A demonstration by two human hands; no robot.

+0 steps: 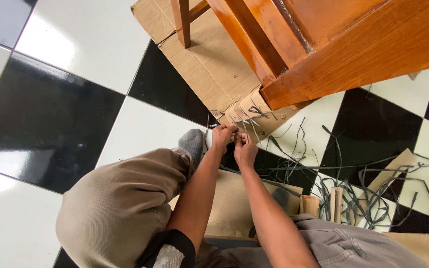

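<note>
dark strips [238,133] pinched by both hands.

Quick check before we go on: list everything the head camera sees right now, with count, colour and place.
thin strips: many, dark grey, scattered on the floor at right; a few run up between the hands
cardboard sheet: one, brown, flat on the floor under the wooden furniture
wooden furniture: one piece, orange-brown, top right
cardboard pieces: several, brown, by the legs and at lower right
floor tiles: black and white checks, glossy
trousers: khaki, left knee bent at lower left
sock: one, grey, beside the left hand
left hand: pinching strips, touching the right hand
right hand: pinching strips, centre
</note>
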